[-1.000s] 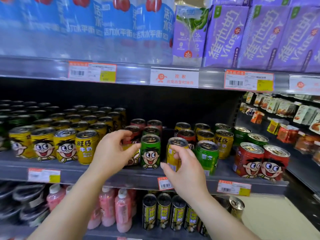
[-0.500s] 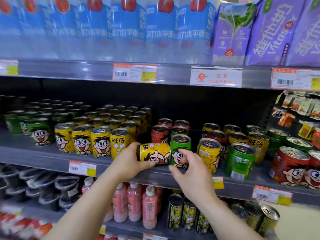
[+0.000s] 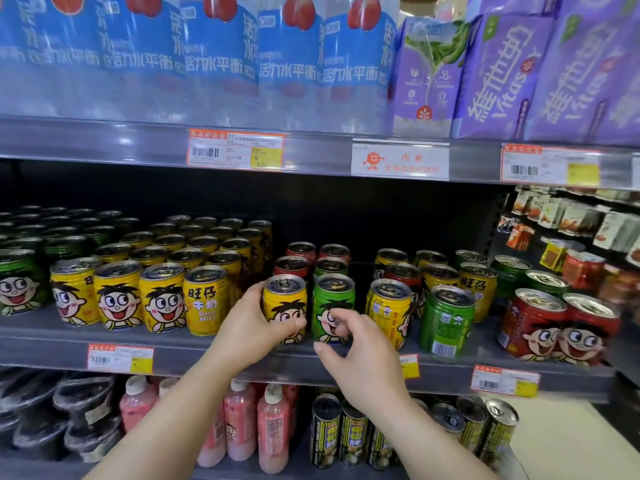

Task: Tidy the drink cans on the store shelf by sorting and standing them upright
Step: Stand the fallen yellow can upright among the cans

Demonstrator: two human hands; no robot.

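My left hand (image 3: 254, 323) grips a yellow cartoon-face can (image 3: 284, 308) that stands upright at the front of the middle shelf (image 3: 52, 342), just right of a row of yellow cans (image 3: 162, 299). Beside it on the right stands a green can (image 3: 332, 303). My right hand (image 3: 353, 348) hovers in front of that green can with thumb and fingers loosely curled, holding nothing. Mixed yellow, red and green cans (image 3: 446, 317) stand further right, and two red cans (image 3: 561, 327) close the row.
Green cans (image 3: 20, 282) fill the shelf's far left. Blue-labelled bottles (image 3: 214, 57) and purple cartons (image 3: 502, 74) stand above. Pink bottles (image 3: 273, 431) and dark slim cans (image 3: 353, 434) sit on the shelf below. Price tags (image 3: 235, 148) line the shelf edges. Snack packs (image 3: 581, 237) hang at right.
The yellow can, held sideways half a second ago, now stands upright on the shelf in my left hand. My right hand has come off it. The view has shifted left.
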